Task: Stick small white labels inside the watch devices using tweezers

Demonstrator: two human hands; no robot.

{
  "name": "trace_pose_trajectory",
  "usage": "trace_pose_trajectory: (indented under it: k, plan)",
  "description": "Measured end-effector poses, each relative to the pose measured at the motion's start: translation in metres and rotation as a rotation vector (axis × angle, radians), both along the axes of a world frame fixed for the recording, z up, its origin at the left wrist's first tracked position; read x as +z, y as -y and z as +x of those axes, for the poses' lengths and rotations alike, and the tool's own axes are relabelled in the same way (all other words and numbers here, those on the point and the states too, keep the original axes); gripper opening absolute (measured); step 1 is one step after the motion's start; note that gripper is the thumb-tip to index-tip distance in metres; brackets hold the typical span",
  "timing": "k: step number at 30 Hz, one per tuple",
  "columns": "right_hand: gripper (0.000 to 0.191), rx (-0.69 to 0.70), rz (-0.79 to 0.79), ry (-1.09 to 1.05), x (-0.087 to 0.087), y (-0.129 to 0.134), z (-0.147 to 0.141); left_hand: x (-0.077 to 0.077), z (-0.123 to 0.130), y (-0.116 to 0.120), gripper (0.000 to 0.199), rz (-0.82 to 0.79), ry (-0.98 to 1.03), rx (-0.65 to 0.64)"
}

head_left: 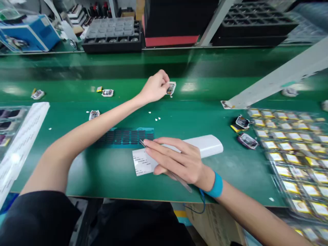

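My left hand [155, 87] reaches across the green bench, its fingers closed on the edge of a small white device housing [171, 88] with electronics showing inside. Nearer to me, my right hand [179, 158] is closed around metal tweezers [185, 184], whose tips stick out past the fingertips. Beneath that hand lies a curled white liner sheet [207, 146] with printed lettering at its left end. The tweezer tips are by a blue sheet [128, 136] carrying rows of dark strips; I cannot tell whether they touch it. A blue band circles my right wrist.
At right, clear trays [292, 147] hold many yellow-edged battery cells. Two opened housings [248, 140] lie beside them, below a slanted white post [276, 75]. More housings [107, 92] sit at left, near a long printed strip [28, 136]. Black trays [112, 39] stand on the back shelf.
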State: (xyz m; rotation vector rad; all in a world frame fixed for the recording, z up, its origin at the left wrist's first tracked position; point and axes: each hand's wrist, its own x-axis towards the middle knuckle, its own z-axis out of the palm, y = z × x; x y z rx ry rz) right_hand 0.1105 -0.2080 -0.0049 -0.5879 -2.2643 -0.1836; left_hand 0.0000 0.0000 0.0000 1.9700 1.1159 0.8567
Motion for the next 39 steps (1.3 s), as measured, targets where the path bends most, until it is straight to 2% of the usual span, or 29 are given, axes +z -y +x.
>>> trace_pose_trajectory:
  k: [4,7,9,12,15,17,23,30,33,36,39]
  plan:
    - [0.031,-0.012,-0.172,-0.171,0.0,0.005,-0.002,0.022,-0.057,0.074,0.01,-0.426,0.422,0.181]
    - [0.027,-0.05,-0.229,-0.183,0.003,0.012,-0.006,0.026,-0.091,0.137,0.015,-0.711,0.543,0.148]
    - [0.021,-0.096,-0.204,-0.128,0.004,0.016,-0.008,0.022,-0.105,0.17,0.012,-0.771,0.584,0.097]
    - [0.006,-0.198,-0.17,-0.094,0.001,0.018,-0.011,0.012,-0.114,0.196,0.02,-0.754,0.603,0.011]
    - [0.024,-0.28,-0.175,-0.009,-0.004,0.019,-0.012,0.009,-0.115,0.206,0.016,-0.74,0.547,-0.054]
    - [0.024,-0.296,-0.206,0.051,-0.005,0.02,-0.01,0.01,-0.115,0.211,0.022,-0.722,0.49,-0.056]
    - [0.027,-0.22,-0.343,0.03,-0.001,0.021,-0.011,0.012,-0.115,0.222,0.03,-0.573,0.337,-0.005]
    - [0.027,-0.141,-0.403,0.03,-0.006,0.019,-0.012,0.009,-0.115,0.225,0.031,-0.438,0.243,0.045]
    - [0.032,-0.153,-0.388,0.076,-0.006,0.018,-0.01,0.009,-0.114,0.225,0.029,-0.38,0.219,0.06]
    - [0.04,-0.155,-0.383,0.119,-0.004,0.018,-0.009,0.009,-0.113,0.224,0.025,-0.437,0.292,0.063]
    - [0.036,-0.128,-0.402,0.061,-0.002,0.017,-0.006,0.01,-0.111,0.221,0.013,-0.555,0.446,0.085]
